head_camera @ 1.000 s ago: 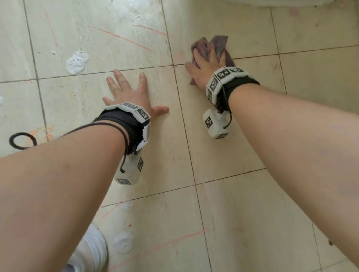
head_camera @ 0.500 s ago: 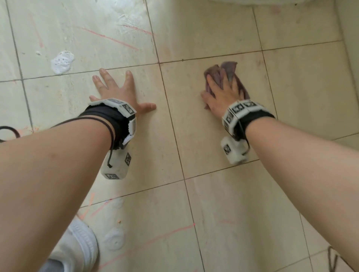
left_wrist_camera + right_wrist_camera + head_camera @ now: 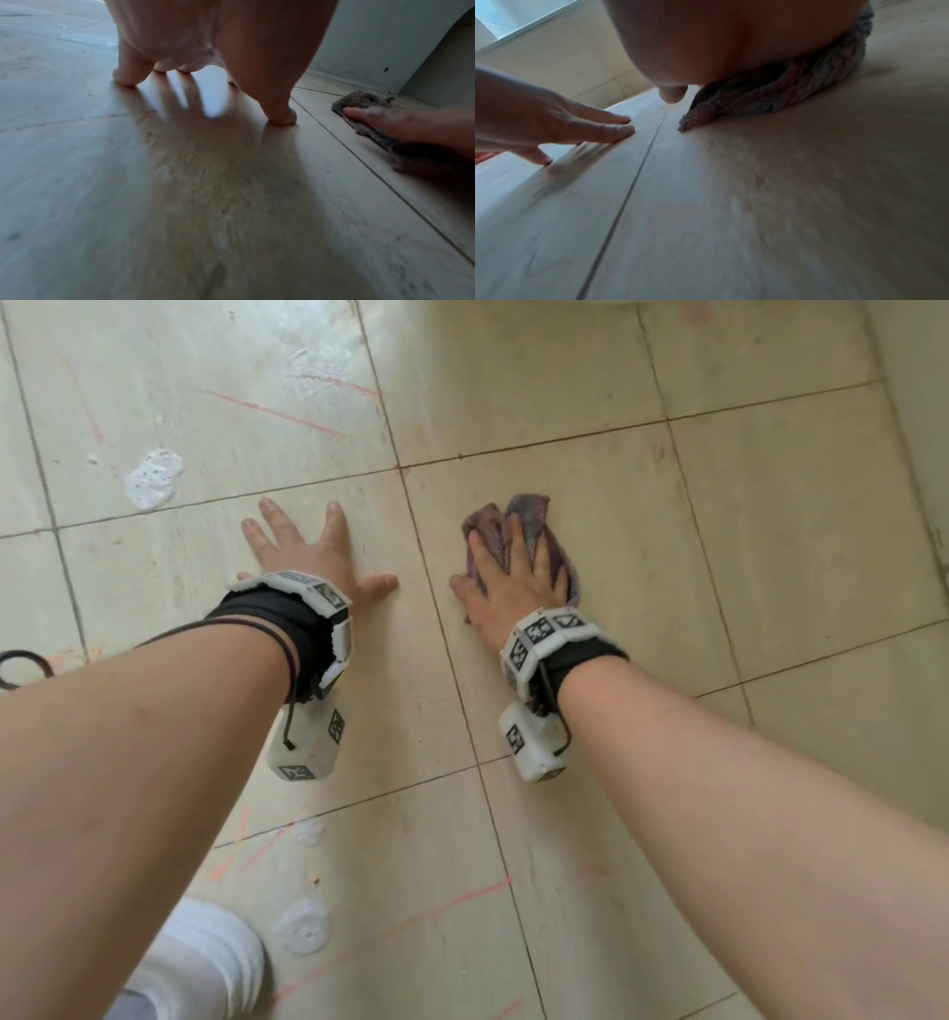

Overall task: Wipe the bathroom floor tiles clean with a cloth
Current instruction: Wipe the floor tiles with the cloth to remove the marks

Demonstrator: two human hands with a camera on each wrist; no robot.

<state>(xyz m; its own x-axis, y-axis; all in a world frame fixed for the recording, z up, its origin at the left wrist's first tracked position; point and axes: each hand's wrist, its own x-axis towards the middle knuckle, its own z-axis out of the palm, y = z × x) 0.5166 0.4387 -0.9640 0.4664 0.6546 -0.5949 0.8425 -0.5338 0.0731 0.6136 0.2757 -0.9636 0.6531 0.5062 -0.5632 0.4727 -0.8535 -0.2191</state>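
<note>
A crumpled purple-grey cloth [image 3: 531, 518] lies on a beige floor tile [image 3: 642, 546]. My right hand [image 3: 506, 575] presses down on the cloth with its fingers stretched over it, thumb out to the left. The right wrist view shows the cloth [image 3: 795, 91] bunched under my palm. My left hand [image 3: 303, 552] rests flat on the neighbouring tile, fingers spread and holding nothing. Only a grout line [image 3: 436, 629] separates the two thumbs. In the left wrist view, the right hand [image 3: 411, 125] lies over the cloth [image 3: 365, 101].
White foam blobs [image 3: 154, 477] [image 3: 303, 924] and red streaks [image 3: 272, 410] mark the tiles at the left and near me. A white shoe [image 3: 205, 963] is at bottom left and a black cord loop [image 3: 20, 667] at the left edge. A wall [image 3: 919, 403] borders the right.
My right hand slid the cloth back toward me off the far grout line, swung right, then came left toward my left thumb. The left hand stayed planted.
</note>
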